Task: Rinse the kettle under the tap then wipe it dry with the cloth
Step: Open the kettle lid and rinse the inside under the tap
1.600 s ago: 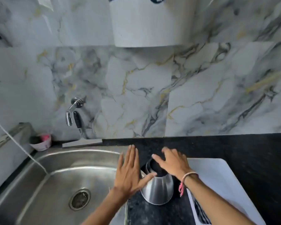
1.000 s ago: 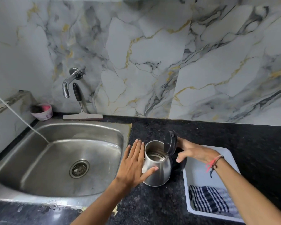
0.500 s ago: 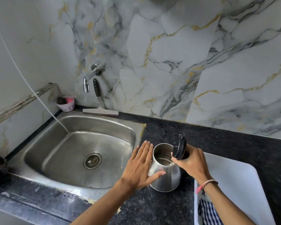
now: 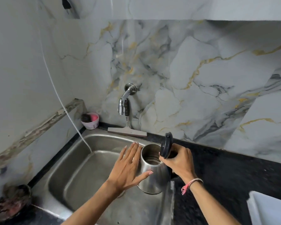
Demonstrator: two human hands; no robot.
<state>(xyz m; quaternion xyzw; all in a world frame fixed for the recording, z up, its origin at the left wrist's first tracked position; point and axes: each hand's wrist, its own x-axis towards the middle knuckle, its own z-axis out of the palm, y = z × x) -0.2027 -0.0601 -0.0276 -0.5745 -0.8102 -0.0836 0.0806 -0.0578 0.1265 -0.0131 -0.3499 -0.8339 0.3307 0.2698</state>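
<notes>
A steel kettle [image 4: 154, 172] with its black lid [image 4: 166, 145] flipped up hangs over the right side of the steel sink [image 4: 81, 166]. My right hand [image 4: 178, 161] is closed around the kettle's black handle. My left hand [image 4: 128, 168] lies flat, fingers spread, against the kettle's left side, thumb on the steel body. The chrome tap [image 4: 125, 99] sticks out of the marble wall above the sink's far edge; no water runs from it. The cloth is out of view.
A squeegee [image 4: 127, 129] leans under the tap. A pink-and-white tub [image 4: 89, 121] stands in the back left corner. A thin white hose [image 4: 58, 98] drops into the sink. A white tray's corner [image 4: 269, 208] shows bottom right on the black counter [image 4: 225, 176]. A dark scrubber [image 4: 11, 202] lies bottom left.
Both hands have lifted the kettle off the counter and carried it left, over the sink. The lid went from shut to flipped up. The view swung left, so the tray's cloth left the frame.
</notes>
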